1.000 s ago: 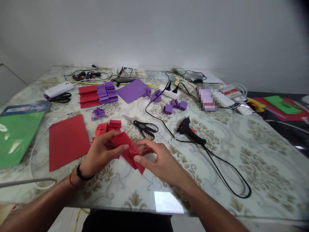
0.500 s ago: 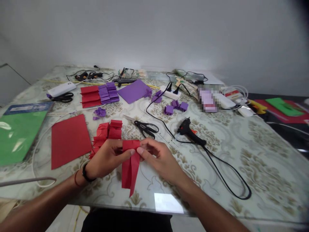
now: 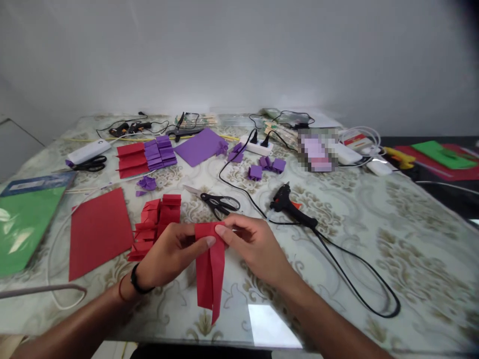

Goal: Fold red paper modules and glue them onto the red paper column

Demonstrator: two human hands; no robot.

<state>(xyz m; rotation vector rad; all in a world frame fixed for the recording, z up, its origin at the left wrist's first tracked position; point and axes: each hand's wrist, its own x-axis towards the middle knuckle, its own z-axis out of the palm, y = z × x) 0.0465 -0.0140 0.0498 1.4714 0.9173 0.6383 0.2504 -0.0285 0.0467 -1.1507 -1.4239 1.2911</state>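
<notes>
A folded strip of red paper [image 3: 205, 279] hangs between my two hands, its lower part split into two long flaps. My left hand [image 3: 175, 254] pinches the upper left part, thumb on the front and fingers behind. From the other side my right hand [image 3: 256, 247] presses the top right corner between thumb and bent fingers. Just beyond my left hand lie pleated red paper pieces [image 3: 151, 219]. Black-handled scissors [image 3: 215, 202] rest on the table past the strip. Left of my hands is a flat red paper sheet [image 3: 99, 232].
A black hot glue gun [image 3: 294, 207] with a looped cord lies at the right. Farther back are pleated red and purple pieces [image 3: 159, 152], a purple sheet [image 3: 198, 147], small purple folded pieces [image 3: 255, 173] and a power strip [image 3: 258, 144]. A green pack [image 3: 26, 224] is far left.
The view has shifted slightly, so the table items sit a little lower and further left. Both hands still hold the red paper strip, and my right thumb lies farther over its top.
</notes>
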